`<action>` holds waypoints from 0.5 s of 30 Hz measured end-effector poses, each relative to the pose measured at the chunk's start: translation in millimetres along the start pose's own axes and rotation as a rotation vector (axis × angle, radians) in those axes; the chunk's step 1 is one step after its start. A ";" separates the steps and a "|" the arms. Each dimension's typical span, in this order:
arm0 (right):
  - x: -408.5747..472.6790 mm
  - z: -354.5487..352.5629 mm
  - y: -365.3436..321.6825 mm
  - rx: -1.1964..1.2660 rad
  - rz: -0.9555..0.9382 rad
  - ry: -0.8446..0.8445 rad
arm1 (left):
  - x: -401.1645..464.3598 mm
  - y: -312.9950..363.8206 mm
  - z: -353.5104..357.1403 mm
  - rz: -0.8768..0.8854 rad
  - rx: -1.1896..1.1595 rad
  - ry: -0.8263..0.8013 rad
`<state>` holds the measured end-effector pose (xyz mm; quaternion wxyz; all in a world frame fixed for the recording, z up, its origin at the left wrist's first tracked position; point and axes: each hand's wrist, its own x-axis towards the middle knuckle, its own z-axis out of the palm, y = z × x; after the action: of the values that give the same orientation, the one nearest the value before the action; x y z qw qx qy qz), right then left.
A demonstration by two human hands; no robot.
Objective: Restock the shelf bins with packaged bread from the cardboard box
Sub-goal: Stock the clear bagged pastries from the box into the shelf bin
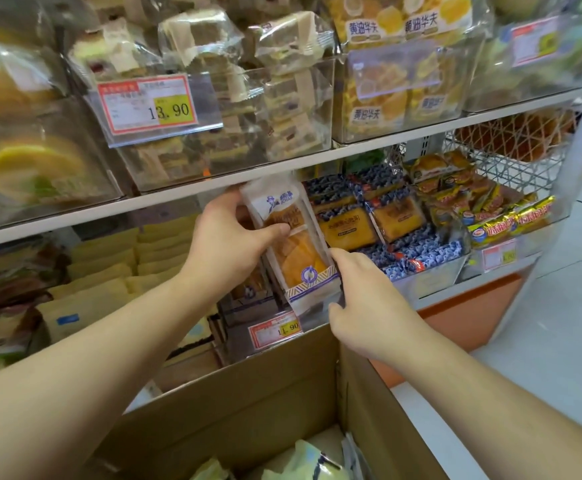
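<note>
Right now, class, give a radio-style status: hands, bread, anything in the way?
Left hand and right hand both grip bread packet. Packet tilted over lower bin, under upper shelf edge. Cardboard box below.

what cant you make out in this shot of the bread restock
Head view only:
- Clear bin under the bread pack: how full it is, hidden by the pack and both hands.
- Right hand: its fingers, hidden behind the pack's lower edge.
- Cardboard box: contents cut off by the bottom edge.
- Upper bins: blurred.
</note>
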<state>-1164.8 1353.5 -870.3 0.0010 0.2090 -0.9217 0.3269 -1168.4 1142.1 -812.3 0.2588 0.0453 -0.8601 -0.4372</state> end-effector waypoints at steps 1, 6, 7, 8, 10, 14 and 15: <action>0.2 0.1 0.6 -0.004 -0.003 0.002 | -1.5 -2.3 0.0 0.003 0.002 0.020; -1.3 1.1 0.5 -0.027 0.001 -0.004 | 1.8 -23.0 6.2 -0.159 -0.094 0.050; -1.7 1.1 0.0 -0.026 0.001 -0.005 | 4.3 -27.1 7.0 -0.203 -0.126 0.056; -2.0 1.1 -0.3 -0.023 0.001 -0.004 | 7.9 -31.6 7.4 -0.239 -0.166 0.063; -3.0 1.0 -0.7 -0.027 0.000 -0.007 | 15.2 -38.0 7.7 -0.275 -0.218 0.090; -4.3 -0.3 -1.1 -0.045 0.008 -0.021 | 22.7 -41.7 11.2 -0.259 -0.124 0.095; -4.7 -0.6 -1.3 -0.044 0.008 -0.023 | 21.8 -41.8 13.7 -0.248 -0.107 0.073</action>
<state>-1160.0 1354.8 -869.7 -0.0063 0.2088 -0.9295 0.3041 -1200.0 1119.8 -842.5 0.2360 0.1535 -0.8134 -0.5090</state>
